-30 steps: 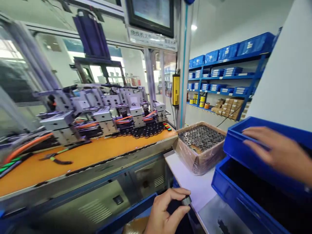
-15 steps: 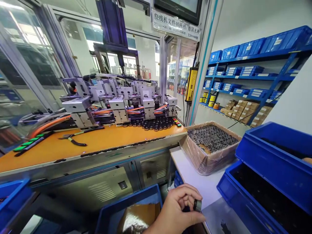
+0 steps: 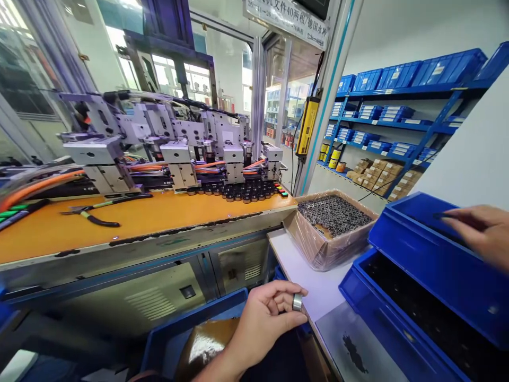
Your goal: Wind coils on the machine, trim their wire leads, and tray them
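My left hand is closed, pinching a small metal ring-shaped part with a silvery outer wall and a dark edge between thumb and fingers. It hangs beside the edge of the white side table. On the right, my right hand, slightly blurred, is over the upper blue bin. Its thumb and forefinger are pressed together on a thin dark piece, too small to name. The lower blue bin sits beneath, with dark contents.
A plastic-lined carton full of small metal parts stands on the side table. Pliers and several dark round parts lie on the orange worktop before the winding machine. A yellow-brown package is below, near my left forearm.
My right hand has come into fuller view at the upper bin, now pinching a dark piece. My left hand still holds the ring-shaped part, turned so its silvery side shows. The view has shifted.
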The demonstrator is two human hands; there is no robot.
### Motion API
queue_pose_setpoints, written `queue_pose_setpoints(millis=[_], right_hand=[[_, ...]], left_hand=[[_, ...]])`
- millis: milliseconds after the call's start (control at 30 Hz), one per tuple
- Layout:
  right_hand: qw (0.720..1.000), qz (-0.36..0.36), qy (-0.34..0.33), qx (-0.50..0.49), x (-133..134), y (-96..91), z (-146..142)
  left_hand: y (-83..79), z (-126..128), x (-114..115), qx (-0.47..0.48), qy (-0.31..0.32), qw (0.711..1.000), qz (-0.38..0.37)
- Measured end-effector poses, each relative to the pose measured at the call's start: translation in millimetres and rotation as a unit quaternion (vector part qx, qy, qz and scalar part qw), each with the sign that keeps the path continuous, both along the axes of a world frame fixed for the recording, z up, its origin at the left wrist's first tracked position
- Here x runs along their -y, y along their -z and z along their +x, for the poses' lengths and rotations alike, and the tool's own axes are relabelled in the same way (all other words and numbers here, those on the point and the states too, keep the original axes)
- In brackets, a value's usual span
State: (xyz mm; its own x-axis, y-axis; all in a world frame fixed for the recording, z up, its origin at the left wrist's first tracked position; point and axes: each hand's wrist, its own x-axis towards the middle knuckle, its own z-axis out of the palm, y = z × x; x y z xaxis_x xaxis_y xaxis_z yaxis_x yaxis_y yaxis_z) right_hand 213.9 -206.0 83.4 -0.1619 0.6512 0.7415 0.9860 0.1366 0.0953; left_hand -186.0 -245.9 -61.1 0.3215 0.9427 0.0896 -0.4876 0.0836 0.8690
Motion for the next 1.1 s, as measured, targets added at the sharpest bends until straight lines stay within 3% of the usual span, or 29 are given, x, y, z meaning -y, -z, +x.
queue_pose_setpoints(millis=[67,167,267,333,433,567,700,900,1000,1100], right_hand=[[0.993,-0.035,-0.114,-0.009,18.6,16.5,-55.5],[0.931,-0.071,-0.355,-0.043,43.4,67.5,-138.2],[0.89,-0.081,-0.44,-0.086,54.6,109.7,-181.1],[0.879,-0.075,-0.463,-0.089,56.2,121.8,-186.7],[0.873,-0.073,-0.474,-0.087,55.6,124.9,-180.1],[0.873,-0.077,-0.474,-0.091,56.0,121.6,-172.8],[0.895,-0.067,-0.43,-0.092,55.9,115.3,-170.5],[0.879,-0.078,-0.462,-0.091,52.4,114.5,-171.4],[0.881,-0.081,-0.458,-0.084,53.0,113.6,-173.2],[0.891,-0.065,-0.447,-0.05,54.9,100.1,-167.1]], left_hand=[[-2.4,3.8,0.8,-0.003,-0.005,1.0,0.001],[-3.9,12.8,2.7,-0.029,0.0,1.0,0.012],[-2.8,21.7,4.9,-0.053,0.003,0.998,0.036],[-1.3,27.0,5.9,-0.06,0.003,0.997,0.053],[1.9,34.5,6.4,-0.053,-0.001,0.996,0.065],[5.8,40.6,5.8,-0.041,-0.007,0.996,0.075],[6.3,38.5,4.9,-0.05,-0.021,0.994,0.09],[3.6,34.5,5.3,-0.068,-0.015,0.996,0.057],[4.0,34.5,5.6,-0.059,0.001,0.998,0.038],[5.7,33.1,5.9,-0.051,0.019,0.998,0.026]])
